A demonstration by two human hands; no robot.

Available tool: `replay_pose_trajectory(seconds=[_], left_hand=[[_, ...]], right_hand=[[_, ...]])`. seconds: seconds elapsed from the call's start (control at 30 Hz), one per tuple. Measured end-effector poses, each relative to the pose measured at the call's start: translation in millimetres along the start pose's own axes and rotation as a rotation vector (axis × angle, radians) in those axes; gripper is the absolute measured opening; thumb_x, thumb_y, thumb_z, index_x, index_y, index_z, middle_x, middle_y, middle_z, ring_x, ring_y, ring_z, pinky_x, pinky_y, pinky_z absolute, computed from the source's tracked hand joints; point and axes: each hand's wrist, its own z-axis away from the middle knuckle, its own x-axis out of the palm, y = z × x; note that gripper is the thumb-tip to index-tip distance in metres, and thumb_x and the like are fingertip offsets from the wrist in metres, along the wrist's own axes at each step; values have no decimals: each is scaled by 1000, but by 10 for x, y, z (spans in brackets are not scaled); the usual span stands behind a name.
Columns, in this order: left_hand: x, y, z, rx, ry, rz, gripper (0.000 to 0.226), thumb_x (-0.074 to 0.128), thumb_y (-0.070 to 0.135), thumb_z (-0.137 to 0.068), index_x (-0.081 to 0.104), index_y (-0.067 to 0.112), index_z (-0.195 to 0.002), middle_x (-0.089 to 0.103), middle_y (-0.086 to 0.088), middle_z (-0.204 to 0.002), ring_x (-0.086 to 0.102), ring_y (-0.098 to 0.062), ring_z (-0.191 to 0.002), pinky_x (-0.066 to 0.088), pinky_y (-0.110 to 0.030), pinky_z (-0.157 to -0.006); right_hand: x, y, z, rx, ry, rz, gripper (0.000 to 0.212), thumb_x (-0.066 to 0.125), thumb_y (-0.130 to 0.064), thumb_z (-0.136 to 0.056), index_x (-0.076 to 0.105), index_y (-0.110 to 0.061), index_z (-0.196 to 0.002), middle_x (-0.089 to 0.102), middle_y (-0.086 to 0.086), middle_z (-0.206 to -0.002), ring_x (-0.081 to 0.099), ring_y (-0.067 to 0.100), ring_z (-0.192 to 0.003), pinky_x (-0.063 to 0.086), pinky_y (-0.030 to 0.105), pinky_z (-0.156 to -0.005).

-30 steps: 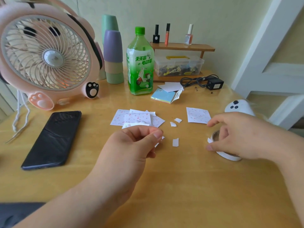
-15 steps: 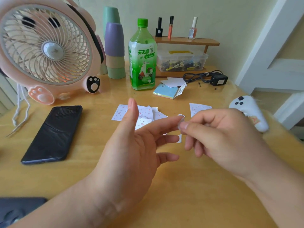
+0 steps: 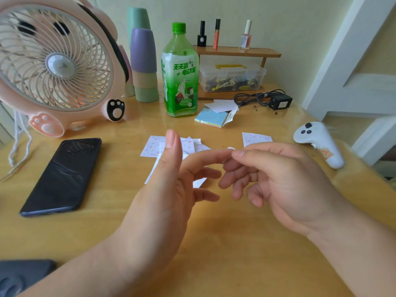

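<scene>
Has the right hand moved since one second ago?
Yes. The right hand moved left, away from the white controller, and now meets the left hand at the fingertips.

White "天天赢 电动车" and small "绿茶" on the green bottle (image 3: 180, 70) label.

desk fan (image 3: 55, 67), 10 o'clock: pink, black paw patch | smartphone (image 3: 62, 176), 9 o'clock: black | drink bottle (image 3: 180, 76), 12 o'clock: green | paper squares (image 3: 152, 146), centre: white, small red print | controller (image 3: 319, 142), 3 o'clock: white, black buttons
</scene>
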Motion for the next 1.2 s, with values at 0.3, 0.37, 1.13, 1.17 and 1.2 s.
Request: replay_pose_trajectory(seconds=[0.3,0.37,1.13,1.17,1.2], left_hand=[[-39,-35,12,135,20,-171,82,19,78,-85,80,29,-110,70,2,-122,59,-15,-107,44,-37,-86],[-44,-40,17,156,9,-203,81,17,78,-84,79,33,-110,69,4,-123,57,-18,-110,43,-40,-89],[-82,-44,4,169,6,-277,78,18,78,-86,77,36,-113,67,4,-125,56,-23,-114,44,-50,-96],[-85,-46,6,172,2,-282,78,18,78,-86,77,37,-113,67,4,-125,56,-24,-115,44,-51,-97],[-85,-47,11,176,-3,-284,77,18,78,-87,77,37,-114,66,4,-125,55,-25,-116,43,-50,-96]], right_hand=[[25,-9,-21,105,-62,-155,26,63,-27,-77,71,-2,-79,71,25,-75,61,26,-56,32,25,-36],[21,2,-26,107,-64,-170,22,60,-20,-85,71,-2,-79,70,25,-75,61,26,-56,32,25,-36],[27,2,-52,180,-117,-250,21,59,-22,-70,73,-7,-70,70,18,-72,61,22,-55,32,24,-38],[28,0,-51,180,-119,-249,20,58,-22,-69,73,-7,-69,70,18,-72,61,22,-54,32,24,-38],[28,-1,-50,181,-120,-247,20,58,-22,-69,73,-8,-69,70,18,-72,61,22,-55,32,24,-38]])
